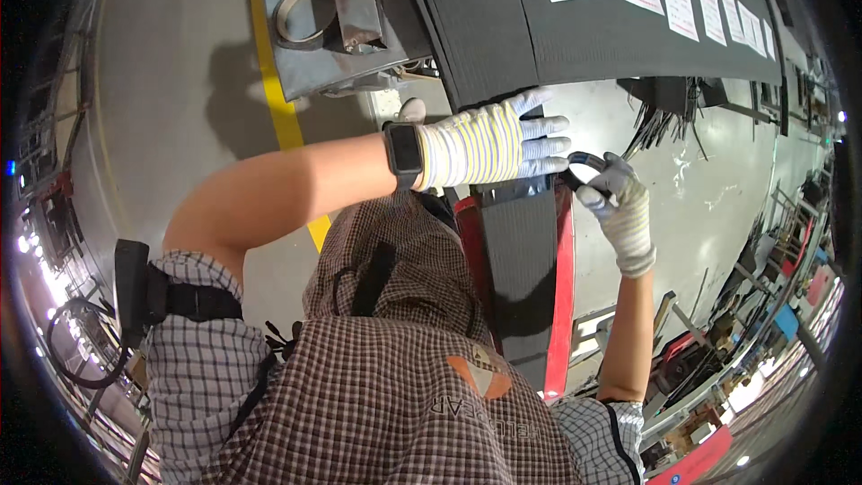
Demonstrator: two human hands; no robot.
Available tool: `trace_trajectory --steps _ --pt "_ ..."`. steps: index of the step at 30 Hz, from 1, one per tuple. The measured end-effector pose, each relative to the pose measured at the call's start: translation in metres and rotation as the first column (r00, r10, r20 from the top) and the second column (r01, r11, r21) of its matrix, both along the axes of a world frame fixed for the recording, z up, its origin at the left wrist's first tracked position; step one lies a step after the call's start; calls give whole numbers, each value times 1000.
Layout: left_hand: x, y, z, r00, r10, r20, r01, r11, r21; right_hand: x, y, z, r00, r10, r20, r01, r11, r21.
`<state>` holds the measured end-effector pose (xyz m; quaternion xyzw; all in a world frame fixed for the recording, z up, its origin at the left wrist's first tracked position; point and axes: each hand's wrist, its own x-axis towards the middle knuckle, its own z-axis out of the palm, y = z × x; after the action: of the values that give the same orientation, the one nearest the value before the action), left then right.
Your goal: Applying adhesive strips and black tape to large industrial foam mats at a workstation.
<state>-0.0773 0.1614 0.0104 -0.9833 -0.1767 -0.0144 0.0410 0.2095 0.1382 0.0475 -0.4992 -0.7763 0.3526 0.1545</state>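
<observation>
We are spreading our flat, unclasped left hand (503, 144) over the dark ribbed stack (521, 260), apparently steadying it, while our right hand (621, 202) is gripping a black ring (572, 181) beside the left fingertips.

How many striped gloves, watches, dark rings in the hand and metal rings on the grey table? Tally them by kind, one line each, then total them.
Striped gloves, left glove and right glove: 2
Watch: 1
Dark ring: 1
Metal ring: 1
Total: 5
</observation>
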Motion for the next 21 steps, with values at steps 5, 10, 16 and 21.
trace_trajectory --steps 5,10,16,21 --pt "2 -1 -17 995 22 99 -16 998 -66 -44 -64 79 892 337 302 -355 935 5" --pt "0 -3 -13 1000 11 -27 -10 1000 24 -101 -159 84 711 696 -104 -703 709 -57" --pt "-19 -9 31 978 105 -182 -28 923 383 -102 -158 67 882 460 105 -452 887 -91" --pt "-70 -92 76 870 340 358 85 611 -787 -132 -126 64 977 212 19 -213 972 95"
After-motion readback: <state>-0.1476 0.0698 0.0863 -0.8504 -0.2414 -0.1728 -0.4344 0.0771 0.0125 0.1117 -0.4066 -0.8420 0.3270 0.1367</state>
